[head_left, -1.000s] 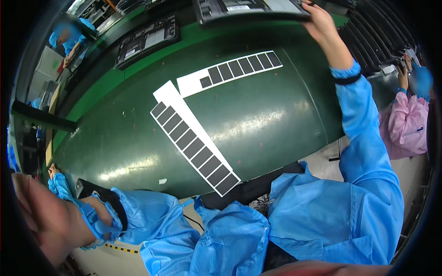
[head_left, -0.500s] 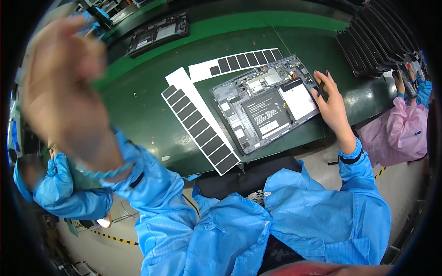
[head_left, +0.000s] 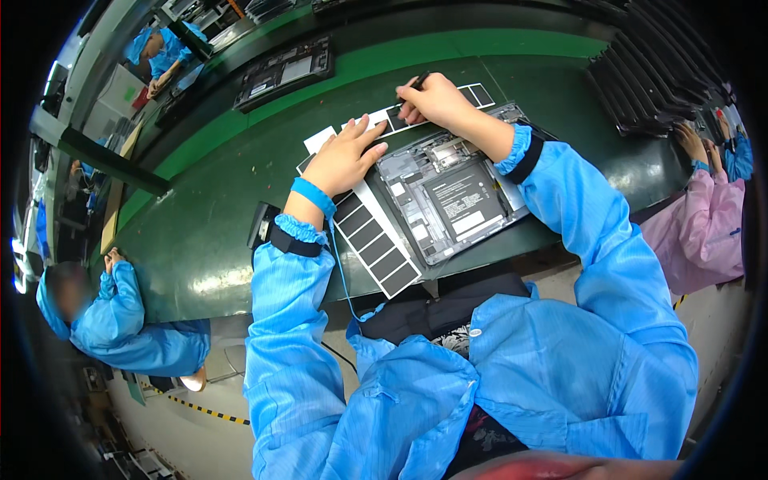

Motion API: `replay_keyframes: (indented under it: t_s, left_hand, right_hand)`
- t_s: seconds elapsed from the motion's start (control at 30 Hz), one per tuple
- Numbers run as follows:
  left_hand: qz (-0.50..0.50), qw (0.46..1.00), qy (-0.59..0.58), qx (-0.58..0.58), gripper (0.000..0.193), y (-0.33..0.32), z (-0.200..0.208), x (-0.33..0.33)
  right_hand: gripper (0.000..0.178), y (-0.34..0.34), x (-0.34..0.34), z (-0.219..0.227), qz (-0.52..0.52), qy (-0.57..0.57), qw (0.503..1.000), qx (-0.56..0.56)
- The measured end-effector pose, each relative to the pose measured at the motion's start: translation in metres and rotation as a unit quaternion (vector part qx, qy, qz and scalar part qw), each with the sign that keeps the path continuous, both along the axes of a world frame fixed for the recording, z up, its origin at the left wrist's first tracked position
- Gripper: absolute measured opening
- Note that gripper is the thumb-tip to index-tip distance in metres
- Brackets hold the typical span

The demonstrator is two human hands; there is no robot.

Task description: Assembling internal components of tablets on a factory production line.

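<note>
My right hand (head_left: pixel 438 102) is closed on a slim black tool (head_left: pixel 419 81), perhaps tweezers, above the far white strip (head_left: pixel 480 94) of black rectangular stickers. My left hand (head_left: pixel 344 162) rests with fingers spread, its fingertips at the left end of that strip. Under its palm and wrist runs the second sticker strip (head_left: pixel 376 246), its upper part covered. Beside it a bare white strip (head_left: pixel 384 214) is partly hidden. To the right lies an opened laptop base (head_left: pixel 406 214) with its battery (head_left: pixel 464 200) showing; my right forearm covers its upper right part.
Another opened laptop base (head_left: pixel 286 70) lies toward the back. A stack of black panels (head_left: pixel 652 72) stands at the far right. A blue wrist-strap cord (head_left: pixel 342 272) hangs from my left wrist. Co-workers in blue (head_left: pixel 140 324) and pink (head_left: pixel 700 228) sit at either side.
My left hand has come down from the upper left onto the strips. My right hand, with the black tool, has moved left from the laptop base's right edge to the far strip.
</note>
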State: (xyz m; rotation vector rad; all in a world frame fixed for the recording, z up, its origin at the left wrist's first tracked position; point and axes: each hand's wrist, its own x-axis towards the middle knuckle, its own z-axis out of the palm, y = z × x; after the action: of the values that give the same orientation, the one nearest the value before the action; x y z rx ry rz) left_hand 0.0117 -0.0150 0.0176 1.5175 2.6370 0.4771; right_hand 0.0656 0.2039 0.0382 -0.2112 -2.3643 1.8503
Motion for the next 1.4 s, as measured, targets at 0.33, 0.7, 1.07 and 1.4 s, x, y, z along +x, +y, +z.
replay_keyframes:
  t_s: [0.33, 0.7, 1.07, 1.4]
  left_hand:
    - [0.004, 0.998, 0.035, -0.05, 0.047, -0.002, -0.003, 0.004]
    - [0.006, 0.997, 0.061, -0.054, 0.044, -0.001, -0.002, 0.01]
    - [0.003, 0.996, 0.082, -0.023, 0.046, -0.002, -0.003, 0.003]
    - [-0.024, 0.991, 0.094, 0.095, 0.032, 0.002, -0.006, -0.003]
  right_hand:
    - [0.03, -0.001, -0.003, -0.007, -0.045, 0.066, 0.979, 0.186]
    - [0.021, -0.002, -0.001, -0.013, -0.044, 0.08, 0.985, 0.147]
    - [0.021, -0.005, 0.002, -0.007, -0.02, 0.102, 0.995, -0.001]
    - [0.014, 0.037, 0.043, 0.05, -0.06, 0.08, 0.98, -0.17]
